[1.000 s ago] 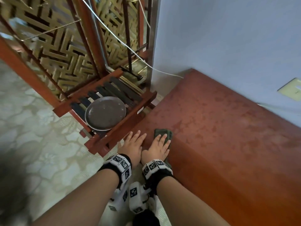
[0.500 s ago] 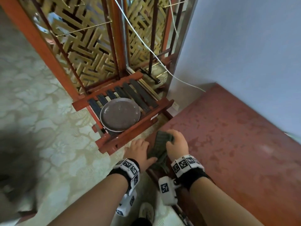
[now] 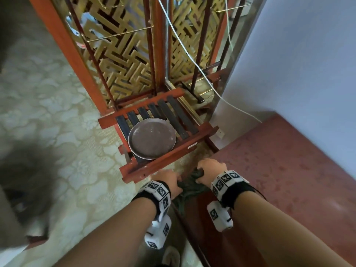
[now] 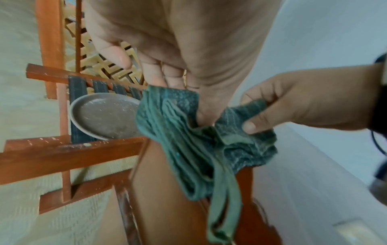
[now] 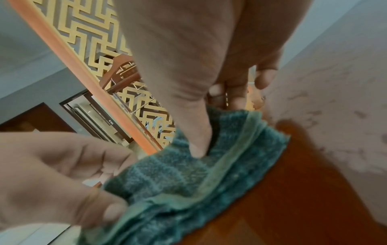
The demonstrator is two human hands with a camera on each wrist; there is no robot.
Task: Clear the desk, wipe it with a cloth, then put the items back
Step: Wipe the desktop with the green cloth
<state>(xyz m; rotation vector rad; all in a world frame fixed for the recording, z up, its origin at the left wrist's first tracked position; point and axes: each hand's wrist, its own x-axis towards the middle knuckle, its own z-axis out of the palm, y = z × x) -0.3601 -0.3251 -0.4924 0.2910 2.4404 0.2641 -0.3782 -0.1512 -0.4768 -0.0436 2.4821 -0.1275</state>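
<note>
A dark green cloth (image 3: 189,188) hangs bunched between my two hands just off the near left corner of the red-brown desk (image 3: 289,180). My left hand (image 3: 169,180) pinches one side of the cloth (image 4: 199,140) with thumb and fingers. My right hand (image 3: 210,169) grips the other side, thumb pressed into the cloth (image 5: 209,174). In the left wrist view a loose strip of cloth dangles past the desk edge. In the right wrist view the left hand (image 5: 62,174) pinches the cloth's hem at lower left.
A round grey plate (image 3: 152,138) lies on a red slatted wooden stand (image 3: 169,157) left of the desk. Behind it rises a red and gold lattice screen (image 3: 123,60) with a white cable (image 3: 192,58). The blue wall (image 3: 298,64) borders the desk; patterned floor (image 3: 57,112) lies left.
One second ago both hands lay flat at the desk corner, the cloth under the right one. The right hand then lifted it, and now both hands hold it off the edge.
</note>
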